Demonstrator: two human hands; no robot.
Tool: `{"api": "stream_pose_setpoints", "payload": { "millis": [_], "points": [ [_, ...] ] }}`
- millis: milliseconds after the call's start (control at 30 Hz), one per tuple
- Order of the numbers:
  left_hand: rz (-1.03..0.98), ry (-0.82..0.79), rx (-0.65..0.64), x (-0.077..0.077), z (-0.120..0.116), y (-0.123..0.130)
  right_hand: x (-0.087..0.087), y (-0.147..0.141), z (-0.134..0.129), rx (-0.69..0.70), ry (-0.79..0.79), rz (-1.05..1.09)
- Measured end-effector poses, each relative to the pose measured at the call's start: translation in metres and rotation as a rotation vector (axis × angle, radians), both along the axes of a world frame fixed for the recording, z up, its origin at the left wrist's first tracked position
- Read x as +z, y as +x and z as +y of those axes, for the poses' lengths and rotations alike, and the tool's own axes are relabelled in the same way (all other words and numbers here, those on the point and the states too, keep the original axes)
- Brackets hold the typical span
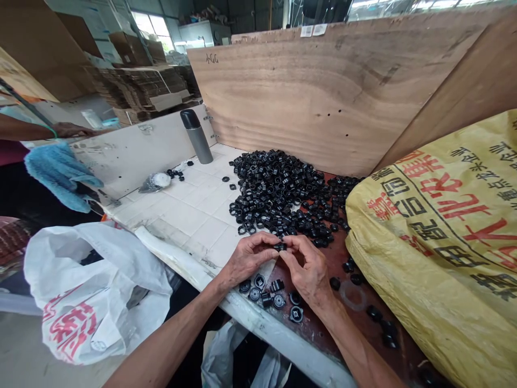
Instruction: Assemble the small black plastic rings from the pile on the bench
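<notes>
Left hand [247,258] and right hand [307,267] meet low in the view, fingers curled inward, both pinching one small black plastic ring [279,247] between thumbs and fingertips. The ring is held at the near edge of a large loose heap of matching black plastic rings [278,191], spread across a white tiled table [194,218] and onto a reddish-brown board [343,337]. A loose cluster of black ring-shaped parts [266,293] lies on the board just below the hands, between both wrists. A yellow woven sack [428,242], printed with red and black characters, sits right of the heap. Behind stands a tall plywood panel [323,91]; a grey-and-black vacuum flask [196,137] stands on the table near it. Far left, a co-worker's hand [75,129] lies above a blue towel [58,175]. A white plastic bag with red print [92,285] sits beyond the table's near edge.
</notes>
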State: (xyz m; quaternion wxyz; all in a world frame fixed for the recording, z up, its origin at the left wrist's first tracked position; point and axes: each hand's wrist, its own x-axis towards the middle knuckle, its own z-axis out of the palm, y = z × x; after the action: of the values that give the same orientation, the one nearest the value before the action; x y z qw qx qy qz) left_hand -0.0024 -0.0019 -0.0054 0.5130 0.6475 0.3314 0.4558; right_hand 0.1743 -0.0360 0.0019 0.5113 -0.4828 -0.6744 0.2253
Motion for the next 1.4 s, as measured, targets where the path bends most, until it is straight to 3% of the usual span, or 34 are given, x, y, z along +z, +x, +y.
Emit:
{"api": "stream_pose_setpoints", "payload": {
  "millis": [167,267,433,667,833,1000,1133,1333,1400],
  "points": [
    [0.132,0.265,-0.006,-0.006,0.002,0.001,-0.009,-0.002,0.0,-0.087,-0.091,-0.075],
    [0.131,0.237,-0.012,-0.003,0.001,0.001,-0.005,0.0,0.0,-0.076,-0.085,-0.104],
    [0.052,0.058,0.005,0.001,-0.001,0.001,0.002,0.004,-0.001,0.017,-0.097,-0.113],
    [0.109,0.284,0.019,-0.012,0.003,-0.001,-0.004,0.003,0.0,0.017,-0.186,-0.09],
    [0.116,0.292,0.026,-0.012,0.004,0.0,0.004,0.002,-0.001,0.041,-0.255,0.024],
    [0.097,0.268,0.001,-0.006,0.003,0.0,-0.001,0.001,0.001,0.007,-0.266,0.078],
    [0.074,0.15,0.015,-0.001,0.002,0.001,-0.005,0.002,0.002,0.021,-0.181,0.009],
    [-0.092,-0.335,-0.093,0.002,0.0,0.0,0.0,0.002,0.005,0.108,0.073,-0.069],
    [-0.134,-0.376,-0.112,0.0,0.001,0.0,0.003,0.002,0.005,0.108,0.085,-0.065]
  ]
}}
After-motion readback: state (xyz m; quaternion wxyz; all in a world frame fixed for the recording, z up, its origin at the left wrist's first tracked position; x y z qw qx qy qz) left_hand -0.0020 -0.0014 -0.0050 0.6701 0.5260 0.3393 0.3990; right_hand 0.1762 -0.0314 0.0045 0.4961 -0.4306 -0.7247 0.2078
